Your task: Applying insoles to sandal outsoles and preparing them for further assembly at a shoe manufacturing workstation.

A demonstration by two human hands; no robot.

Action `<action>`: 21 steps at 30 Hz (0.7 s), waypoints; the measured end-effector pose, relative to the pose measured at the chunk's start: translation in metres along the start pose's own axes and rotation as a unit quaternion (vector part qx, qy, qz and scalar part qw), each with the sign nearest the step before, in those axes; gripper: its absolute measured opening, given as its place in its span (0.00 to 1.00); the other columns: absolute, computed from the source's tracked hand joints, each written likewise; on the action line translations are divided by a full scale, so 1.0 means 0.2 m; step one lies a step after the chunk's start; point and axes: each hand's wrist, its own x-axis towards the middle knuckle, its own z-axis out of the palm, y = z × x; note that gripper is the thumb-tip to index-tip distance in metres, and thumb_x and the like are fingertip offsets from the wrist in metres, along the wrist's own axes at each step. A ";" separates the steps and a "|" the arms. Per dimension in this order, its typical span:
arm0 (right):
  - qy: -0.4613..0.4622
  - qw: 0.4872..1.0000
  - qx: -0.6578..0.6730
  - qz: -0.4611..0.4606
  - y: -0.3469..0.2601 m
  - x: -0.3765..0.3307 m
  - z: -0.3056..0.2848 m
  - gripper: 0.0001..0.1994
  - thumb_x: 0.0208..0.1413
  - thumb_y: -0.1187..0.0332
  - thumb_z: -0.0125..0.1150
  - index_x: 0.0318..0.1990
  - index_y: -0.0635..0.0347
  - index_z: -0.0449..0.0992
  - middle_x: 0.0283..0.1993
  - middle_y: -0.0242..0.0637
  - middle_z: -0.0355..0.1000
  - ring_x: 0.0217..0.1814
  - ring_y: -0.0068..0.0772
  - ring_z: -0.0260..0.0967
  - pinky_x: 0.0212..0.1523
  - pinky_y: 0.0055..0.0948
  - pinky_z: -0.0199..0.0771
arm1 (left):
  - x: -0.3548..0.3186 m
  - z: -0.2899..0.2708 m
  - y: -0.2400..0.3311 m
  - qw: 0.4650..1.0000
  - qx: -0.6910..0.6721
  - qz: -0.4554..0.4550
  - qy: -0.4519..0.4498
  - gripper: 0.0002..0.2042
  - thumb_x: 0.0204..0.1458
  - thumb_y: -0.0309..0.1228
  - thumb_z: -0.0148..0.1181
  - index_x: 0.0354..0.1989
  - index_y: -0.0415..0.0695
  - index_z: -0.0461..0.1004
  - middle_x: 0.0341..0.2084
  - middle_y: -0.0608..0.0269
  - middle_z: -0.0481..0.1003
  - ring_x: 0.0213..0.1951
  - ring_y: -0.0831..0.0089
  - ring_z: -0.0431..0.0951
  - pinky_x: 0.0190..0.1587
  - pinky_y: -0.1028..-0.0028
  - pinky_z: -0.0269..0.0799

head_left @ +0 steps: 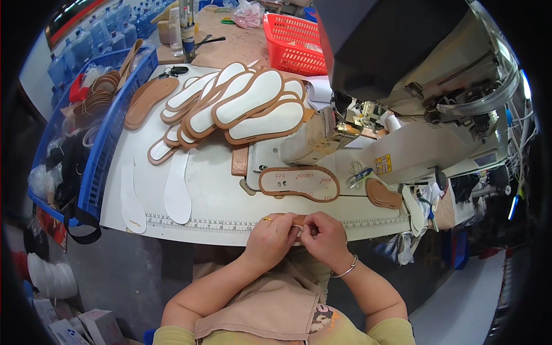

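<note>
Sewing machine as landmark; left hand and right hand in front of it at the near table edge, fingers of both pinched closed on small brown piece, mostly hidden; brown-rimmed insole lying between it and hands; insole pile left of it; blue crate farther left.

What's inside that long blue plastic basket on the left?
The long blue plastic basket holds curved brown pieces, black items and crumpled clear plastic bags. These cover its bottom; anything underneath cannot be seen.
</note>
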 end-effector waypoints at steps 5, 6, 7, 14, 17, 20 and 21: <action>-0.065 0.993 0.067 0.068 0.06 0.02 -0.04 0.04 0.47 0.72 0.59 0.30 0.60 0.76 0.27 0.39 0.73 0.27 0.39 0.72 0.29 0.33 0.73 | 0.00 -0.01 -0.01 0.999 0.012 0.034 -0.008 0.15 0.40 0.22 0.66 0.37 0.42 0.69 0.27 0.61 0.74 0.29 0.62 0.75 0.31 0.68 0.70; -0.101 0.989 0.083 0.074 0.06 0.03 -0.05 0.05 0.48 0.70 0.59 0.32 0.60 0.77 0.28 0.41 0.74 0.28 0.41 0.73 0.31 0.34 0.74 | 0.00 -0.01 -0.01 0.999 0.011 0.036 -0.008 0.15 0.40 0.22 0.66 0.37 0.42 0.69 0.27 0.61 0.74 0.29 0.62 0.75 0.31 0.68 0.70; -0.100 0.989 0.083 0.074 0.05 0.04 -0.06 0.05 0.48 0.70 0.59 0.32 0.60 0.77 0.28 0.41 0.74 0.28 0.41 0.73 0.31 0.34 0.74 | -0.01 0.00 -0.02 0.999 0.010 0.036 -0.013 0.14 0.40 0.22 0.66 0.36 0.42 0.69 0.27 0.61 0.74 0.29 0.62 0.75 0.32 0.68 0.70; -0.206 0.975 -0.047 -0.068 0.00 0.14 -0.10 0.07 0.49 0.68 0.57 0.32 0.60 0.78 0.28 0.46 0.74 0.30 0.48 0.73 0.33 0.38 0.74 | -0.02 0.00 -0.01 0.999 0.016 0.028 -0.014 0.13 0.42 0.21 0.64 0.36 0.43 0.69 0.29 0.62 0.75 0.31 0.63 0.76 0.34 0.69 0.70; -0.219 0.969 -0.073 -0.093 0.02 0.16 -0.09 0.07 0.48 0.68 0.58 0.31 0.60 0.78 0.27 0.45 0.74 0.29 0.48 0.72 0.31 0.38 0.73 | -0.02 0.01 -0.03 0.998 0.025 0.049 -0.011 0.10 0.46 0.26 0.61 0.37 0.42 0.69 0.25 0.61 0.68 0.29 0.65 0.73 0.32 0.70 0.68; -0.241 0.962 -0.085 -0.100 0.00 0.19 -0.10 0.06 0.47 0.68 0.57 0.29 0.60 0.76 0.26 0.46 0.73 0.29 0.49 0.72 0.32 0.41 0.73 | -0.03 0.01 -0.03 0.998 0.024 0.053 -0.012 0.10 0.46 0.26 0.61 0.37 0.42 0.69 0.24 0.61 0.68 0.28 0.65 0.72 0.31 0.70 0.68; -0.253 0.958 -0.089 -0.100 -0.01 0.19 -0.10 0.06 0.47 0.67 0.57 0.27 0.60 0.75 0.26 0.46 0.73 0.30 0.51 0.71 0.32 0.43 0.72 | -0.03 0.01 -0.03 0.998 0.024 0.053 -0.013 0.10 0.46 0.26 0.61 0.37 0.42 0.69 0.24 0.61 0.68 0.28 0.65 0.72 0.31 0.70 0.68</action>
